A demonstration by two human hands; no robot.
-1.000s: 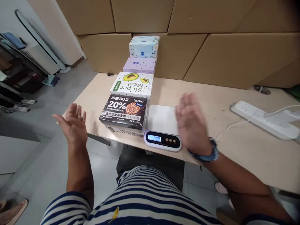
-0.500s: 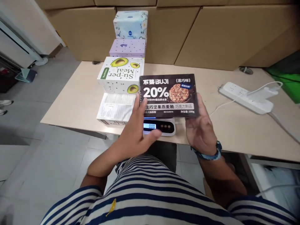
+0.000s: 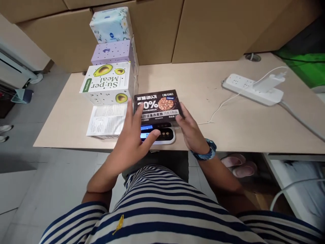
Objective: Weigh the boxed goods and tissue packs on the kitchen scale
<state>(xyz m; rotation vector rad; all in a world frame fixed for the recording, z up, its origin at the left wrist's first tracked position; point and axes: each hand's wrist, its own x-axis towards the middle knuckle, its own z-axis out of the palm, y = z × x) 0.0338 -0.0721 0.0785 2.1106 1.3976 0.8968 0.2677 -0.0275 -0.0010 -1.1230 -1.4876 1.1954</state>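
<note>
Currently both hands are clamped on the dark BUJI chocolate oat crisp box (image 3: 157,105), one on each short end. Left hand (image 3: 132,140) grips the left end, fingers (image 3: 138,112) laid up over the box's printed face, thumb pointing right across the scale's front panel. Right hand (image 3: 191,130) grips the right end, fingertips on the box's lower right corner, thumb side underneath, out of sight. A blue watch strap (image 3: 207,151) sits on that wrist.

Box is face up, label readable, lying flat over the platform of the white kitchen scale (image 3: 162,135). Can't tell whether it's resting on the platform or held just above it. The scale's lit blue display (image 3: 146,135) is partly covered by the left thumb; digits not legible. Scale sits at the near edge of the light wood table (image 3: 203,84).

Just left of the scale: a flat white box (image 3: 106,120) with fine print on top. Behind it, in a row running toward the back: a white Super Meal box (image 3: 108,83) with avocado pictures, a lilac dotted tissue box (image 3: 111,52), then a pale blue floral tissue pack (image 3: 110,23). Brown cardboard cartons (image 3: 203,27) stack against the far side of the table.

Right part of the table: a white power strip (image 3: 250,89) with a charger (image 3: 269,81) plugged in, thin white cable running toward the scale.
</note>
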